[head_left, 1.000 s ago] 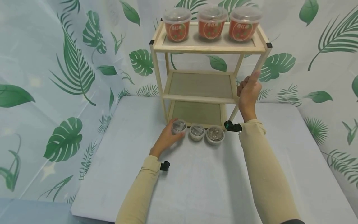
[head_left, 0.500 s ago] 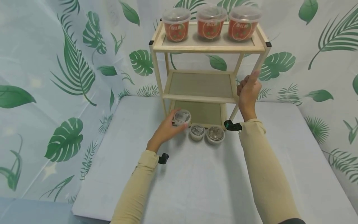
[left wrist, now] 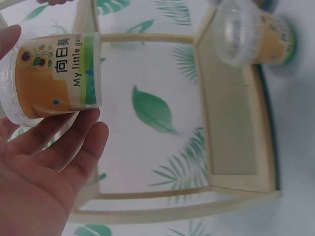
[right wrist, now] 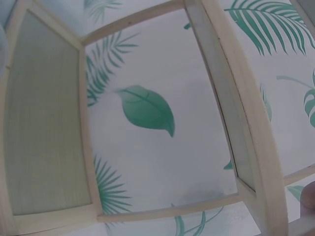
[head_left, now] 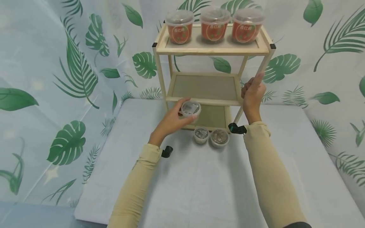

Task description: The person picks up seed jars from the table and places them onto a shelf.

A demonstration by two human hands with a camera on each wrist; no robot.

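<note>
A leaf-print backdrop (head_left: 31, 57) spans from left of the wooden rack (head_left: 214, 51) to its right, passing behind it, and the rack stands on a white-covered surface (head_left: 185, 193). In front of the rack's left side, a tan sleeve (head_left: 138, 183) with a small black device (head_left: 167, 152) at its cuff leads to the left hand (head_left: 170, 122), which is clamped on the sunflower cup (head_left: 190, 109), thumb on one side and fingers on the other. That cup is lidded and upright, raised off the surface before the rack, near the front edge of its middle shelf (head_left: 205, 87); whether it touches that edge cannot be told. Its label is orange, with "My little" printed beside larger characters. Above, the left tub (head_left: 180, 33), red-labelled and clear-lidded, stands on the rack's top shelf (head_left: 196, 40). Further right, a small cup (head_left: 201, 135) stands just in front of the rack's bottom shelf (head_left: 212, 117), with the middle tub (head_left: 214, 31) on the top shelf. Next, a wider cup (head_left: 219, 138) stands beside the small one, before the rack's right part, below the right tub (head_left: 246, 31). At the rack's right front post (head_left: 264, 65), the right hand (head_left: 253, 96) is curled round the wood, well apart from the left hand.
</note>
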